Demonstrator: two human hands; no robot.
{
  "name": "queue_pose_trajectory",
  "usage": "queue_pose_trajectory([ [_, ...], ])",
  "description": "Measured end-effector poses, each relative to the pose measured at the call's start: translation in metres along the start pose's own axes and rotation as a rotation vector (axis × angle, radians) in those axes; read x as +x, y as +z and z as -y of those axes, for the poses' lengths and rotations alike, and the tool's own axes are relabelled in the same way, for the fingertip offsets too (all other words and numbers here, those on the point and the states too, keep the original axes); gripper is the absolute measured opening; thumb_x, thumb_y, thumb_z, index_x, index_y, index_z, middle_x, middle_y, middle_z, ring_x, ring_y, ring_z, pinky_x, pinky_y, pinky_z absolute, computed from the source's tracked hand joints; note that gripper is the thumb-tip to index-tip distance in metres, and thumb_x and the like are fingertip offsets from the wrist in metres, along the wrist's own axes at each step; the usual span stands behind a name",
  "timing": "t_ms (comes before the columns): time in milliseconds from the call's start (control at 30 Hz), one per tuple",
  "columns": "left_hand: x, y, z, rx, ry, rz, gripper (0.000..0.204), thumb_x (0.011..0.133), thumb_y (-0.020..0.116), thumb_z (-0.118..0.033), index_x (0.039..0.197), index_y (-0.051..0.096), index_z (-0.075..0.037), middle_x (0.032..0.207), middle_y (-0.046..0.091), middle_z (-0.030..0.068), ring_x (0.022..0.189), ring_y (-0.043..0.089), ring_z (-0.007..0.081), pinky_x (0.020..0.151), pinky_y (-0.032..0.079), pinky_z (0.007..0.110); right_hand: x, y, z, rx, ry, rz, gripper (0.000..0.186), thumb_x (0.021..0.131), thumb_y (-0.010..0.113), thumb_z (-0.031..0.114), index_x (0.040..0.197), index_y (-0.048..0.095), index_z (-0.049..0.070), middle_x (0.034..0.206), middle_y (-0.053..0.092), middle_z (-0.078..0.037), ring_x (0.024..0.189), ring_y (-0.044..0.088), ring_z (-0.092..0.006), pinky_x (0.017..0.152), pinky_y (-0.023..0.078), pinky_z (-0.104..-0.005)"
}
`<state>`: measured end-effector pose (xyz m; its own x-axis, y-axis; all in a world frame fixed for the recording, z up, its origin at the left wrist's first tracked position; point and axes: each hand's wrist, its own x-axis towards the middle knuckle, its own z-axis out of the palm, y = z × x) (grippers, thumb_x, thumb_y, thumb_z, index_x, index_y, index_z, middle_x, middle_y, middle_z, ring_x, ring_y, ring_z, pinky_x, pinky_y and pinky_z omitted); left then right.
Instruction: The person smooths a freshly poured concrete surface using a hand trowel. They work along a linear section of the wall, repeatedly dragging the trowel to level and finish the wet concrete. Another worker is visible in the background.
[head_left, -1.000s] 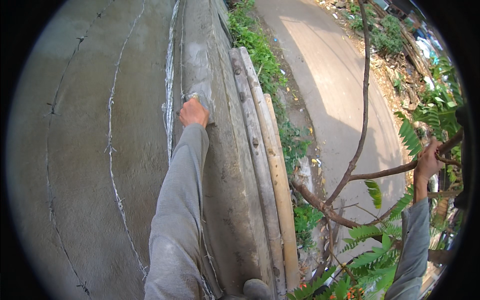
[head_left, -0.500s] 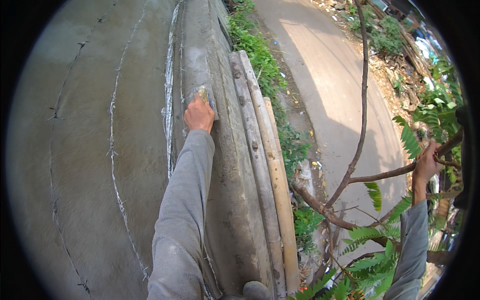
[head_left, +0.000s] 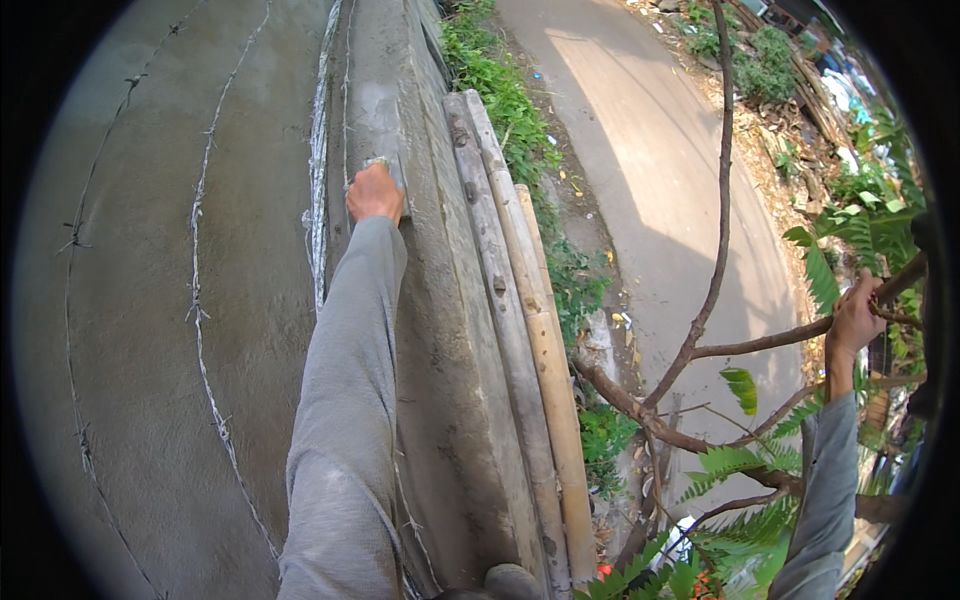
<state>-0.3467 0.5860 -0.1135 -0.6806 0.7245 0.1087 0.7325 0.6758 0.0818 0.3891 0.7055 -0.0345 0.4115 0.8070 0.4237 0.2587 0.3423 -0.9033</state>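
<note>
My left hand [head_left: 375, 194] is closed round the handle of a plastering trowel [head_left: 401, 182], mostly hidden under the fist. Its flat blade lies against the grey cement top of a wall [head_left: 440, 330], where the surface looks damp. Out to the right, my right hand [head_left: 856, 315] is wrapped round a tree branch [head_left: 765, 343], with the arm stretched away from the wall. Just left of the trowel runs a bundle of pale wire [head_left: 318, 150] along the wall.
Strands of barbed wire [head_left: 198, 220] run along the left over a broad grey surface [head_left: 130, 330]. Bamboo poles [head_left: 545, 340] lie along the wall's right side. Beyond them are green plants [head_left: 505, 120] and a paved path [head_left: 640, 160] lower down. Leafy branches [head_left: 745, 465] reach in at the lower right.
My left hand and the trowel appear slightly farther up and left in the picture, though the whole scene has shifted left too. My right hand still grips the branch.
</note>
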Motion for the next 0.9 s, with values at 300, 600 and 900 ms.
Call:
queue_pose_trajectory([
  [300, -0.108, -0.013, -0.012, -0.201, 0.057, -0.017, 0.028, 0.097, 0.076, -0.018, 0.117, 0.073, 0.002, 0.112, 0.078, 0.0280, 0.103, 0.077, 0.0499, 0.090, 0.062, 0.058, 0.004, -0.011, -0.015, 0.100, 0.017, 0.054, 0.007, 0.109, 0.073, 0.010, 0.106, 0.067, 0.007, 0.074, 0.057, 0.004, 0.053, 0.054, -0.0057, 0.046, 0.038, -0.0257],
  [600, -0.031, -0.010, 0.004, -0.069, 0.020, -0.137, 0.030, 0.099, 0.075, -0.017, 0.121, 0.063, 0.000, 0.111, 0.078, 0.0266, 0.103, 0.078, 0.0488, 0.089, 0.062, 0.058, 0.000, -0.009, -0.013, 0.101, 0.007, 0.021, 0.014, 0.108, 0.074, 0.010, 0.099, 0.064, 0.009, 0.069, 0.052, 0.005, 0.051, 0.049, -0.0048, 0.045, 0.036, -0.0251],
  [900, -0.060, 0.002, 0.010, -0.092, 0.017, -0.064, 0.031, 0.097, 0.076, -0.015, 0.122, 0.062, -0.001, 0.114, 0.076, 0.0259, 0.103, 0.077, 0.0510, 0.091, 0.061, 0.060, 0.004, -0.003, -0.014, 0.058, -0.011, -0.022, 0.016, 0.108, 0.076, 0.013, 0.097, 0.065, 0.009, 0.068, 0.054, 0.005, 0.050, 0.050, -0.0046, 0.044, 0.035, -0.0243],
])
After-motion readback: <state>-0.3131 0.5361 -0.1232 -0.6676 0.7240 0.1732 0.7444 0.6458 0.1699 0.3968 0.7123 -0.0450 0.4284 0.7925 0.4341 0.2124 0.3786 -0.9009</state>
